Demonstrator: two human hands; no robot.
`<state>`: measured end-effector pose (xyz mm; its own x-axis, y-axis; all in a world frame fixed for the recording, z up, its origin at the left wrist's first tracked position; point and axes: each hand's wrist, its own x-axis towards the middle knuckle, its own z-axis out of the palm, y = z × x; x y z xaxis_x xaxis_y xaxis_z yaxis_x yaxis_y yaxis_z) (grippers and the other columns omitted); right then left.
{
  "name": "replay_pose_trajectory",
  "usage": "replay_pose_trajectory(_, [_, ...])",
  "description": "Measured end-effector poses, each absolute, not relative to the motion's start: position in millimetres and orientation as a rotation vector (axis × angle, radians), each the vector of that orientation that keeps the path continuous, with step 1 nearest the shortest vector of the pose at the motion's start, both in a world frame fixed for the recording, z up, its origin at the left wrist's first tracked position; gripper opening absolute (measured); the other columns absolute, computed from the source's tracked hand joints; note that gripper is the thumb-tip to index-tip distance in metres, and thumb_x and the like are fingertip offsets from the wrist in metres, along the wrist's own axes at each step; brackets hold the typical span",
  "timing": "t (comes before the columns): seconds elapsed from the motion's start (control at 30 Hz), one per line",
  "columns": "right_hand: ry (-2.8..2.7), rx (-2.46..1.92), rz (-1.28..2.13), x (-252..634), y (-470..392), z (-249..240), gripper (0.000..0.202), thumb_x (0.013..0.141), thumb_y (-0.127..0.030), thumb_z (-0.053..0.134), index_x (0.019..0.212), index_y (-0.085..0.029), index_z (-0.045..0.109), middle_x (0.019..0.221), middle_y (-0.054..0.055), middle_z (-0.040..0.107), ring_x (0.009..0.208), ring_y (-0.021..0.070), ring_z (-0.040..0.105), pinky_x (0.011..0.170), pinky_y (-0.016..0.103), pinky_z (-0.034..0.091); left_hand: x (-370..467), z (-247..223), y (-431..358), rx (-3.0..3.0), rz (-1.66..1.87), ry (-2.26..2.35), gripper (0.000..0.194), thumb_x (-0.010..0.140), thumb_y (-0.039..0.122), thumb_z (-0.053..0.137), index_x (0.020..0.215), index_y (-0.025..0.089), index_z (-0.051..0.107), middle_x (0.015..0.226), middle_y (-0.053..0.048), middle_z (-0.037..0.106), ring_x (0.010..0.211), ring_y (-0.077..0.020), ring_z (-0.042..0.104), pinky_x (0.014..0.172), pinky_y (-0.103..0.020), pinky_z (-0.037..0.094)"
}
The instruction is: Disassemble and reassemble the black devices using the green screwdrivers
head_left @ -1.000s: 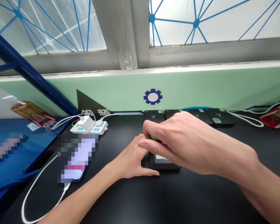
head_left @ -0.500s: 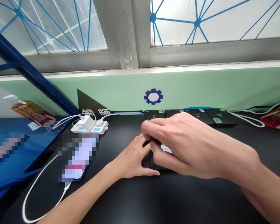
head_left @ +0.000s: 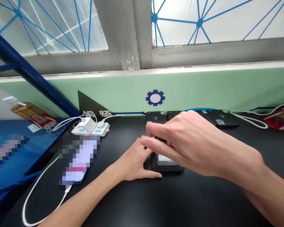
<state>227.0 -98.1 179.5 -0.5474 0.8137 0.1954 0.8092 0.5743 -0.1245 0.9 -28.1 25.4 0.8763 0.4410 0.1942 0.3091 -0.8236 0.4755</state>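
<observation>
A flat black device (head_left: 169, 169) lies on the black table, showing a grey part with a white label (head_left: 166, 159) on its top. My left hand (head_left: 134, 159) rests at the device's left side, fingers stretched out and thumb pointing along its front left corner. Over the back of the device, my right hand (head_left: 184, 143) has index finger and thumb bent around something dark, largely hidden by the fingers; I cannot make out what it is. The device's far part is also covered by this hand.
Several similar black devices (head_left: 223, 119) line the wall, some behind my right hand. A white power strip (head_left: 91, 128) with plugs, a pixelated phone (head_left: 81, 162) and its white cable (head_left: 26, 201) are on the left. Another white cable (head_left: 251, 121) and a red-yellow packet (head_left: 280, 118) are right.
My right thumb has moved up and left, and the hand has opened the view onto the device's grey, labelled part. My left hand stays in place.
</observation>
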Motion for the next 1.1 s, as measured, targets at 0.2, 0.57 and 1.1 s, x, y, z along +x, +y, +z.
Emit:
replay_pose_trajectory(0.2, [-2.609,-1.302,0.059,226.5,-96.8,179.2,0.031,0.117,-0.034,0.045,0.089,-0.024,0.044,0.070,-0.005,0.054,0.056,0.0144,0.032,0.060,0.037,0.020,1.0,25.1,-28.0,2.615,0.398,0.587,0.090,0.090,0.074,0.085,0.158,0.023,0.057,0.157,-0.020,0.060,0.140,-0.0475,0.059,0.117,-0.063,0.054])
replay_pose_trajectory(0.57, [-2.588,-1.344,0.052,226.2,-97.5,178.3,0.040,0.122,-0.046,0.037,0.089,-0.024,0.045,0.068,-0.006,0.054,0.055,0.0148,0.033,0.060,0.037,0.020,0.6,25.3,-28.5,2.599,0.414,0.584,0.089,0.090,0.077,0.083,0.159,0.028,0.056,0.154,-0.018,0.062,0.139,-0.0473,0.060,0.117,-0.065,0.055])
replay_pose_trajectory(1.1, [-2.571,-1.317,0.108,221.3,-99.8,178.2,0.027,0.114,-0.033,0.049,0.089,-0.023,0.047,0.074,-0.004,0.059,0.058,0.0142,0.037,0.061,0.037,0.022,0.7,23.8,-26.4,2.616,0.422,0.578,0.092,0.089,0.073,0.086,0.162,0.028,0.054,0.165,-0.017,0.055,0.150,-0.0494,0.053,0.125,-0.066,0.049])
